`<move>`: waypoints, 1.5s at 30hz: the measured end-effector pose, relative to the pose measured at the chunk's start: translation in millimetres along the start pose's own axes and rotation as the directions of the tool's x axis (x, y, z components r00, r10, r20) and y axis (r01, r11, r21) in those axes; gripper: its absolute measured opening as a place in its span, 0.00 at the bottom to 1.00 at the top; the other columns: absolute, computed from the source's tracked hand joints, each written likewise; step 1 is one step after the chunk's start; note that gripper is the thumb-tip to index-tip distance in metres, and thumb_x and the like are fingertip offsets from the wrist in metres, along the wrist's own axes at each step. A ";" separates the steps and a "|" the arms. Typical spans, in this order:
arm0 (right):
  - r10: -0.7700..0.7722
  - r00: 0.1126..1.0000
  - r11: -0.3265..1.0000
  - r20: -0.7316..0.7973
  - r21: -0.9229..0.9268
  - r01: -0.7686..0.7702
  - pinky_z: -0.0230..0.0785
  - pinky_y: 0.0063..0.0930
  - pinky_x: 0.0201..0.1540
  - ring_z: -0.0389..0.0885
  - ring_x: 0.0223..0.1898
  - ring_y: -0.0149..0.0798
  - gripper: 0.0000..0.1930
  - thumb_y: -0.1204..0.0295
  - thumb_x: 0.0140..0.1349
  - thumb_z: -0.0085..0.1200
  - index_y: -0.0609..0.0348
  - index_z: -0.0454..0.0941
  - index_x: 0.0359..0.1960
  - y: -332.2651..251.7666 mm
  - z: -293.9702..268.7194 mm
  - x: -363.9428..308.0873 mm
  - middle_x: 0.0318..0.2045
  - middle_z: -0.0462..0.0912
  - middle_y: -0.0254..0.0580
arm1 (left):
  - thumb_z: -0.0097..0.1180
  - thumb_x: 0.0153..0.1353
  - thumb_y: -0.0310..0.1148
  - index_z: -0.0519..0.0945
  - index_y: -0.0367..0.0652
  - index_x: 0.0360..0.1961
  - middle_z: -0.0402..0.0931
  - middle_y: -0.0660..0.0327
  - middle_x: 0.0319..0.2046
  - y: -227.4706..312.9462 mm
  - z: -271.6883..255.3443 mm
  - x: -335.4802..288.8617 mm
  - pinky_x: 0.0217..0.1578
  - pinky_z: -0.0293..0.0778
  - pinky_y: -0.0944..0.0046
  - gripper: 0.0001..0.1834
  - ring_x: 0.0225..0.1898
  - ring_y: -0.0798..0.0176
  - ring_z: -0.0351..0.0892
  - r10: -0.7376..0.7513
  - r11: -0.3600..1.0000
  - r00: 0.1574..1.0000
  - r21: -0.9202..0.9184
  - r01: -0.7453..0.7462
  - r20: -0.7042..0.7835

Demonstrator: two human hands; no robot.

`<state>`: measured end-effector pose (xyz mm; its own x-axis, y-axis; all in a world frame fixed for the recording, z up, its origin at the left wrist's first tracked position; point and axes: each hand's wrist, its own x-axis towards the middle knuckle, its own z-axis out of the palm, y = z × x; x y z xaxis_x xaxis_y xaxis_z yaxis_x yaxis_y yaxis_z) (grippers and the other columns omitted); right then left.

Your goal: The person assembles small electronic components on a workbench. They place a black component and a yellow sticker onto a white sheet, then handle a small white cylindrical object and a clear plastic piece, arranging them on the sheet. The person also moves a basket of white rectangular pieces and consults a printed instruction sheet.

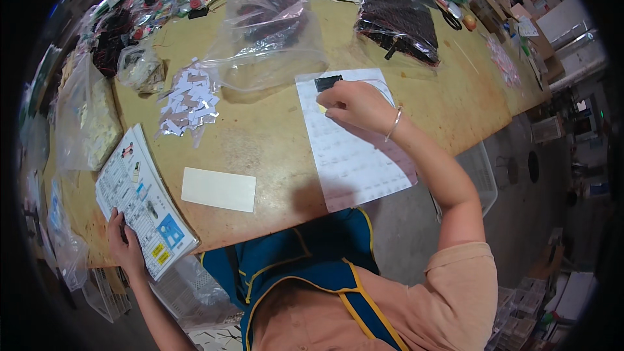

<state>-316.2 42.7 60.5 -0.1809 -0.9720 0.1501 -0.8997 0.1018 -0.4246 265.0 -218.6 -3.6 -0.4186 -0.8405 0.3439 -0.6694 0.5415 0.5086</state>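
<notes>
Black component [327,82] lying at the top of a white printed sheet [354,156] on the tabletop [273,136], the right hand [354,105] curling beside it, grip pressed together on something too small to tell. The left hand [123,240] is resting flat on a booklet [143,201] at the near edge. A clear bag [270,32] is crowding behind; a blank card [219,189] is lying in open room.

Small assembly workshop: worn wooden workbench [273,143], clear bags of parts [270,32], pile of cut paper tabs [188,101], stacked crates [520,312].
</notes>
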 end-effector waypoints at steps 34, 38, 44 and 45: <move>0.214 0.908 0.969 -0.360 0.192 -0.153 0.76 0.27 0.42 0.84 0.37 0.36 0.09 0.75 0.64 0.63 0.62 0.85 0.44 14.7 -9.2 -70.9 0.36 0.85 0.41 | 0.52 0.61 0.23 0.80 0.38 0.56 0.76 0.51 0.63 4.9 -1.5 -3.0 0.61 0.73 0.55 0.20 0.63 0.47 0.77 -0.020 0.991 1.000 0.131 0.022 -0.011; 0.472 0.663 0.880 -0.581 0.267 -0.392 0.71 0.22 0.43 0.77 0.38 0.27 0.09 0.74 0.72 0.56 0.68 0.84 0.46 49.8 -21.1 -123.8 0.38 0.85 0.33 | 0.56 0.61 0.27 0.83 0.44 0.50 0.81 0.56 0.58 25.4 -5.6 -2.2 0.52 0.79 0.56 0.16 0.53 0.50 0.84 -0.015 0.983 0.997 0.183 0.029 -0.082; 0.686 0.446 0.727 -0.575 0.539 -0.424 0.60 0.17 0.33 0.65 0.30 0.20 0.10 0.69 0.73 0.58 0.63 0.85 0.43 122.6 -8.9 -190.2 0.30 0.76 0.23 | 0.57 0.60 0.26 0.82 0.42 0.49 0.81 0.56 0.58 40.1 -10.1 3.4 0.49 0.80 0.55 0.15 0.50 0.51 0.84 -0.009 0.984 0.996 0.179 0.024 -0.086; 0.702 0.417 0.712 -0.577 0.570 -0.410 0.60 0.17 0.34 0.65 0.30 0.20 0.10 0.68 0.73 0.58 0.62 0.85 0.43 128.6 -5.2 -194.5 0.30 0.75 0.23 | 0.57 0.61 0.26 0.82 0.41 0.50 0.81 0.56 0.59 40.1 -11.0 3.5 0.50 0.80 0.56 0.15 0.51 0.51 0.84 -0.011 0.983 0.997 0.181 0.024 -0.075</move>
<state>-398.8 246.0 -18.7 -0.9366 -0.2110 0.2799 -0.3397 0.3497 -0.8731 243.5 -199.7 26.6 -0.3643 -0.8427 0.3965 -0.7793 0.5090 0.3657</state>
